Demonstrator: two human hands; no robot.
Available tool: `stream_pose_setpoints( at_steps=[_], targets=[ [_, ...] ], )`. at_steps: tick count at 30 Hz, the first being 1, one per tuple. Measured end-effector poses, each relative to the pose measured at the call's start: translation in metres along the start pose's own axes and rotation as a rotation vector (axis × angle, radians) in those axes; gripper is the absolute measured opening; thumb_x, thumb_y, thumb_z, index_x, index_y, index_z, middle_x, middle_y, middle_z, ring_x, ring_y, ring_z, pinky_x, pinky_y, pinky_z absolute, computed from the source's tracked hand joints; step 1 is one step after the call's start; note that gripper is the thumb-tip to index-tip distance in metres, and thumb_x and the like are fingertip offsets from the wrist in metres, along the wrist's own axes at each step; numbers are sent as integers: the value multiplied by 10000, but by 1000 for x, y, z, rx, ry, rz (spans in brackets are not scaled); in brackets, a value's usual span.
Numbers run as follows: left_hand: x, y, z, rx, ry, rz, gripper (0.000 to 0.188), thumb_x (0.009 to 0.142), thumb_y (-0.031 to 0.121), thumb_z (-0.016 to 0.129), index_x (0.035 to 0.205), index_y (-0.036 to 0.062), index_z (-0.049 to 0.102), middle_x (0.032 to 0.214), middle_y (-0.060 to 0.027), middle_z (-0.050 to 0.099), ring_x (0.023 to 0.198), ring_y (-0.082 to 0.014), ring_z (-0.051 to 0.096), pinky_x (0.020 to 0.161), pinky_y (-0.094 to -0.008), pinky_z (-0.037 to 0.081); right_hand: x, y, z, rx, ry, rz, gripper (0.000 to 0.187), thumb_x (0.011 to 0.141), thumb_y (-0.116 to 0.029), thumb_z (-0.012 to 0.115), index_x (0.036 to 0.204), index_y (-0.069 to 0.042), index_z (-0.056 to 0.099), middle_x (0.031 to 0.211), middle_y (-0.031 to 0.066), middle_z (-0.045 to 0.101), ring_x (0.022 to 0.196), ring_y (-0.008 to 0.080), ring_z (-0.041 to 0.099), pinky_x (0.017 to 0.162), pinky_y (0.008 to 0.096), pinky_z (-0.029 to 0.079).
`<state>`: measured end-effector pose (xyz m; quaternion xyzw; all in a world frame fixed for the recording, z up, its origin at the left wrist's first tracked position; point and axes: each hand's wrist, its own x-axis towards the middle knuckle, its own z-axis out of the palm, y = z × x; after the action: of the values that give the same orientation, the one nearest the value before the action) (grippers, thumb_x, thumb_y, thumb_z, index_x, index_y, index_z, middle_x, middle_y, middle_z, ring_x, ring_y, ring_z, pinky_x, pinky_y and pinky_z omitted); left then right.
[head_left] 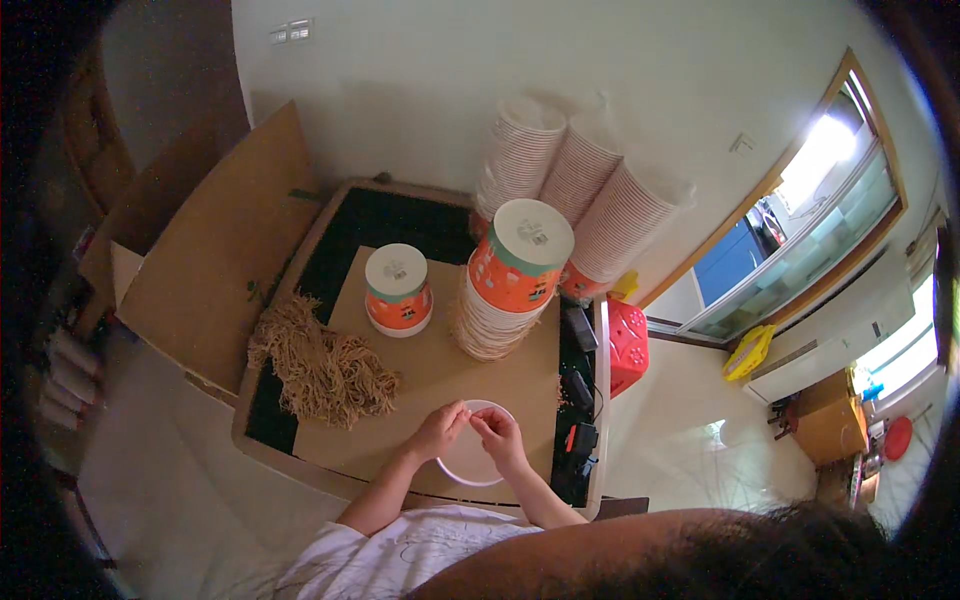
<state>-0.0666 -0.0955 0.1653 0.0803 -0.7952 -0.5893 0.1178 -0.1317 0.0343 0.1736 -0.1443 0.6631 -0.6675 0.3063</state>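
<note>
A round paper bucket (472,466) with a white rim stands mouth up at the table's near edge. Over its far side my left hand (438,430) and my right hand (497,437) meet, fingertips pinched closely together. Whatever lies between the fingertips is too small to make out. To the left, a tangled heap of brown twisted paper cords (325,365) rests on a cardboard sheet (450,385). Beyond my hands stands an upside-down stack of orange and green buckets (515,280), with cord ends about its lower rims. A shorter upside-down orange bucket (398,310) sits left of it.
Tall stacks of white-rimmed buckets (590,180) in clear wrap lean against the wall. A large open cardboard box (220,250) adjoins the table's left side. Black devices (578,390) with cables line the right edge, near a red plastic stool (627,345).
</note>
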Motion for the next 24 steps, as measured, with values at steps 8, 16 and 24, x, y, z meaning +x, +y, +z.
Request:
stream_pose_setpoints(
  at_steps=[8,16,24],
  targets=[
    [1,-3,-3,-85,-21,1,115,841,112,463,795,7,454,718,-97,522,669,-183,505,624,-304,414,0,1,0,25,16,34,72,811,-137,569,788,-73,545,623,-58,485,475,8,376,397,151,267],
    [0,-10,-5,-79,-43,-1,73,800,56,513,798,7,458,722,-84,515,667,-155,489,618,-281,410,0,5,-3,25,-3,50,72,812,-141,568,805,-76,538,620,-59,470,480,10,377,403,152,275],
    [1,-11,-8,-48,-79,-14,73,772,28,537,777,3,469,722,-84,517,651,-150,506,600,-275,423,0,4,-4,37,-20,90,69,803,-135,576,806,-77,540,625,-61,466,484,12,377,407,155,274]
  ],
)
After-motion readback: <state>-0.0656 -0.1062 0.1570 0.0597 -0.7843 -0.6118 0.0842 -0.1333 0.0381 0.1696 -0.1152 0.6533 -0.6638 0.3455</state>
